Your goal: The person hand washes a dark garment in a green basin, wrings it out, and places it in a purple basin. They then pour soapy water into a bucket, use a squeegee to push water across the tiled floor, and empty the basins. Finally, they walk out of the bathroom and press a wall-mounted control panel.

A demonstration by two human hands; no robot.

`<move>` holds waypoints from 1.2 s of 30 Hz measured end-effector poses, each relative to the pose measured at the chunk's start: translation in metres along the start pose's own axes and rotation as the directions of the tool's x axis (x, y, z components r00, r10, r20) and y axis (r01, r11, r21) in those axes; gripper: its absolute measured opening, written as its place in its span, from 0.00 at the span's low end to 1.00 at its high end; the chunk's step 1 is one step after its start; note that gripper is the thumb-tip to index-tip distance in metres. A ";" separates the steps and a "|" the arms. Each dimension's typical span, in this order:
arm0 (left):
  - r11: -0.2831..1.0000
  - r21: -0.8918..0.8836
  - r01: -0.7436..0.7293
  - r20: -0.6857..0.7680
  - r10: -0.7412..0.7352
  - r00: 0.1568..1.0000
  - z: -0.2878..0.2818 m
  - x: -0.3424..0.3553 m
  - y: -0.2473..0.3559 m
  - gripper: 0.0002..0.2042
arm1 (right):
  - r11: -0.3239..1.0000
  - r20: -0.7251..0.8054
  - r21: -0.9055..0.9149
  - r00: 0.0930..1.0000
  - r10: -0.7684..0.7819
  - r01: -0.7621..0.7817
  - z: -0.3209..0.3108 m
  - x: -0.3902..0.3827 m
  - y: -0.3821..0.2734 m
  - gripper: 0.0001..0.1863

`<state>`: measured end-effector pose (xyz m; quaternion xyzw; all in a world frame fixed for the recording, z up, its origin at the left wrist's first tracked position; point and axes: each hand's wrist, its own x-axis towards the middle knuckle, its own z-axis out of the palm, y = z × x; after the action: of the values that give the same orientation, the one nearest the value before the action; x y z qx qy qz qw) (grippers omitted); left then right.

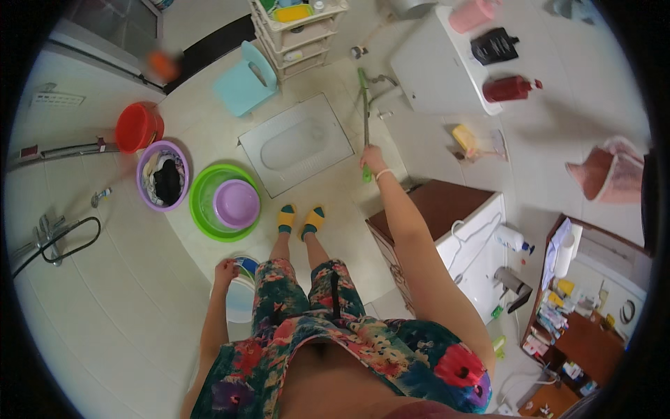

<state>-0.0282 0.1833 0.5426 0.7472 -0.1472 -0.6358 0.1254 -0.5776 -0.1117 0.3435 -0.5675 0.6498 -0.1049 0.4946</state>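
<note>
My right hand [375, 160] is stretched forward and closed round the lower green grip of a long-handled cleaning tool [366, 119]. The tool has a thin grey shaft and a narrow green far end, which leans by the wall near a water pipe; the exact kind of head cannot be made out. Left of the tool, a white squat toilet [293, 145] is set in the floor. My left hand [225, 271] hangs low at my left side with its fingers curled, beside a pale bucket [239, 302]. Whether anything small is in those fingers is hidden.
A green basin [202, 222] with a purple basin [237, 204] inside stands left of my feet. Beyond are a purple laundry tub [183, 165], a red bucket [132, 129], a light-blue chair [241, 89] and a shelf rack [300, 59]. A washbasin cabinet [447, 209] stands at right.
</note>
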 end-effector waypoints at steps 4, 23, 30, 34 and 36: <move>0.995 -0.049 0.085 -0.091 -0.089 0.992 -0.011 -0.023 -0.043 0.11 | 0.976 0.191 -0.204 0.981 -0.032 0.071 0.012 0.044 -0.064 0.07; 0.988 -0.157 -0.003 -0.067 -0.007 0.998 -0.008 -0.010 -0.024 0.10 | 0.966 0.128 -0.102 0.960 0.248 -0.236 0.015 -0.102 -0.181 0.14; 0.988 -0.111 0.110 -0.104 -0.121 0.987 -0.030 -0.023 -0.043 0.09 | 0.956 0.007 -0.022 0.956 0.293 -0.293 0.108 -0.111 -0.115 0.15; 0.972 -0.169 0.162 -0.107 -0.181 0.978 -0.028 -0.024 -0.070 0.09 | 0.895 0.237 0.074 0.879 0.413 -0.440 0.081 -0.192 -0.178 0.15; 0.979 -0.154 0.131 -0.090 -0.146 0.985 -0.026 -0.016 -0.055 0.08 | 0.854 0.224 0.130 0.854 0.470 -0.504 0.061 -0.216 -0.179 0.15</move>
<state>-0.0016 0.2402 0.5412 0.7755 -0.0409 -0.6136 0.1430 -0.4465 0.0361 0.5521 -0.3429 0.7114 0.0176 0.6131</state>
